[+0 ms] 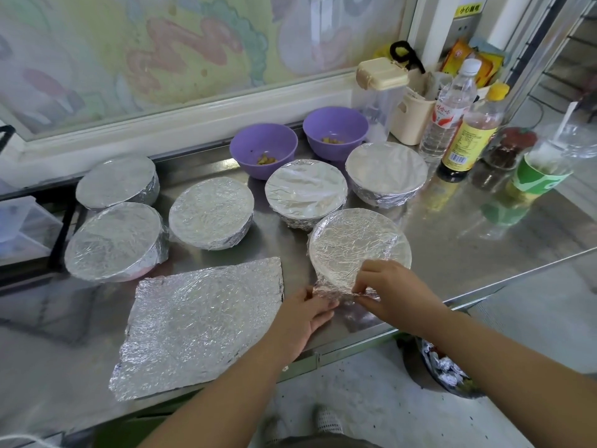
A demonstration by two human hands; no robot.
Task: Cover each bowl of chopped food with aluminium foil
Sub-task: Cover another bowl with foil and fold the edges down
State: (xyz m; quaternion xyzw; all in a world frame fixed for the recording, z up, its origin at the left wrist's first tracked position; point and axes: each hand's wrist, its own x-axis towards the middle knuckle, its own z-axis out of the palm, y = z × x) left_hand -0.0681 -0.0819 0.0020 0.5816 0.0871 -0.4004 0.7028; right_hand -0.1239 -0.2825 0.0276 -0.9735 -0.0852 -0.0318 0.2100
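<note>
Both hands work at the near rim of the front bowl (358,244), which stands by the tabletop's (468,240) front edge. The left hand (307,315) and right hand (392,287) each have a grip pinching the loose foil flap (336,294) there, seemingly to fold it under so the cover holds tight. The top is already drawn smooth over the mouth. Left of that bowl a spare foil sheet (200,328) lies flat, likely waiting for the next one. Behind the bowl and to its left stand five wrapped bowls (210,213). Further behind, two purple bowls (263,147) are uncovered, with a few chopped bits inside. Bottles (452,108) cluster behind it to the right. The tabletop is shiny steel, under a painted pane (161,43). Down on the floor, nearer than the bowl, a bin (442,373) holds crumpled foil.
</note>
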